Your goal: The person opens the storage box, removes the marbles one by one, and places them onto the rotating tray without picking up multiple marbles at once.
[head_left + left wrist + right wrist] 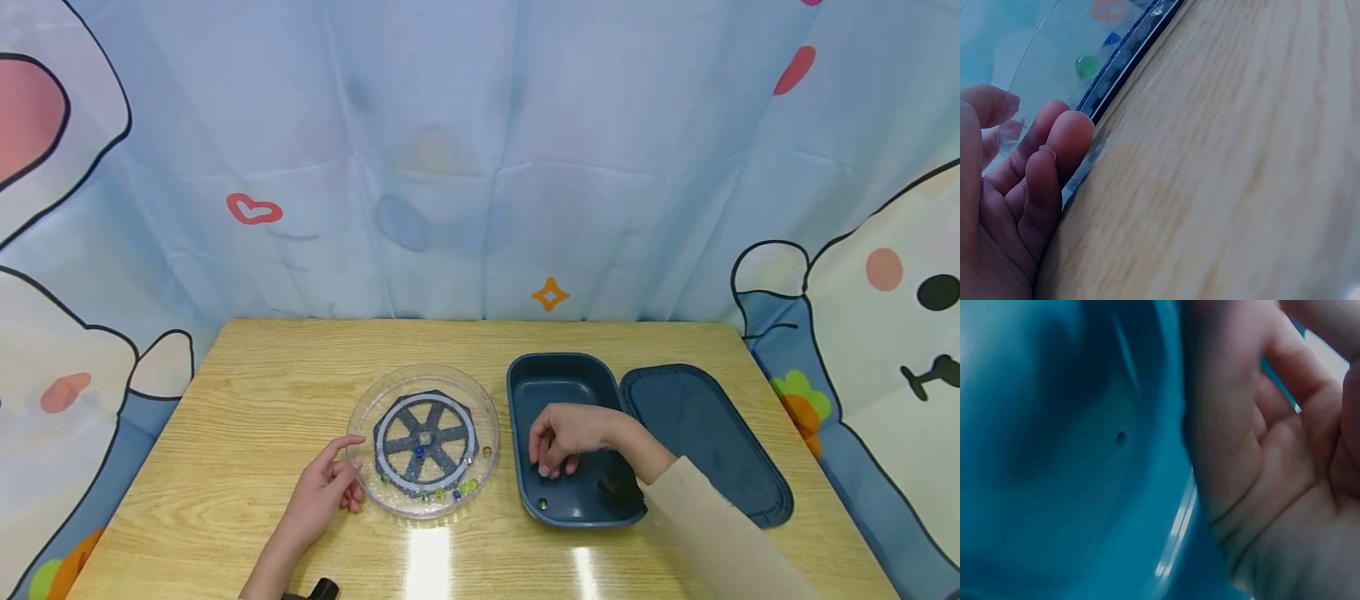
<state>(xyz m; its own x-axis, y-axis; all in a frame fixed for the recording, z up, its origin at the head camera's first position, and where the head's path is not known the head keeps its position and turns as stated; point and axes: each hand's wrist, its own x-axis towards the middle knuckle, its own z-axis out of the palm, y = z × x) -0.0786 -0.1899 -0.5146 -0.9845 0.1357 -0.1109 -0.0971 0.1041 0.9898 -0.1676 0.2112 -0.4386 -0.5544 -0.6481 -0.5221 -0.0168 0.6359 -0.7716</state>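
My left hand [318,492] holds a clear round dish [360,483] at its left edge, index finger over the rim and the other fingers curled outside it. Inside the dish, a dark spoked wheel shape [452,434] has a pale ring. Several marbles lie along its near side, among them a green marble [1087,67]. My right hand [573,429] hangs over a dark blue rectangular container [525,492], fingers bent loosely downward with nothing visible between them. One small marble [542,503] lies on the container floor, just nearer than the fingertips.
A dark blue lid [705,433] lies flat right of the container, under the right forearm. The wooden table [262,400] runs back to a printed curtain [450,167]. At the left wrist sits a small black object [324,588].
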